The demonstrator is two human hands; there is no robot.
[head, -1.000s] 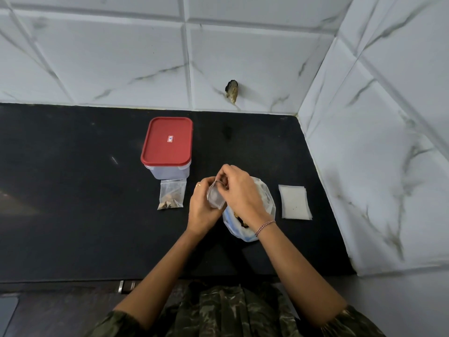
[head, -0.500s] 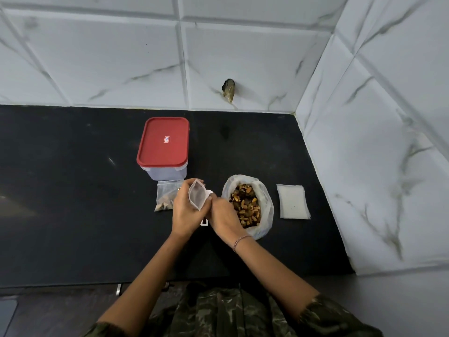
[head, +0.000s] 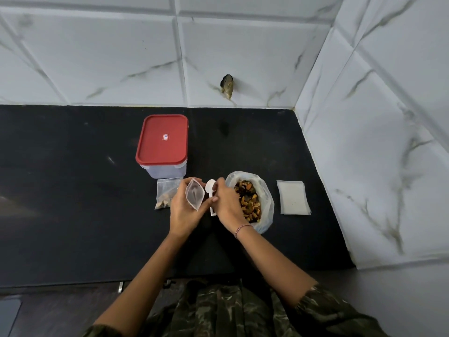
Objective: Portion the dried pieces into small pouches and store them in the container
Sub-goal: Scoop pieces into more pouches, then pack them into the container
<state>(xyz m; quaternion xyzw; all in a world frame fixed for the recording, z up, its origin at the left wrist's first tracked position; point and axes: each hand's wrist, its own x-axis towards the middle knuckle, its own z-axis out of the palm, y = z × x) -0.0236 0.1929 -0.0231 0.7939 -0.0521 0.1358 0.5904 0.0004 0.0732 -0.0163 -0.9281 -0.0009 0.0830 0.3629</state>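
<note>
My left hand [head: 182,210] holds a small clear pouch [head: 194,197] with its mouth spread open. Just to its right, my right hand [head: 227,203] pinches a white plastic spoon [head: 211,193], bowl pointing away and empty. An open plastic bag of brown and orange dried pieces [head: 250,201] sits directly right of that hand. A filled pouch [head: 165,197] lies on the black counter, partly behind my left hand. Behind it stands the clear container with a red lid [head: 162,144], closed.
A stack of empty flat pouches [head: 293,200] lies right of the bag. White marble-tiled walls close the counter at the back and right. The black counter [head: 73,203] stretches left; its front edge is near my body.
My hands moved left off the bag, uncovering the dried pieces. The left hand turned the pouch mouth open, and my right hand picked up the white spoon.
</note>
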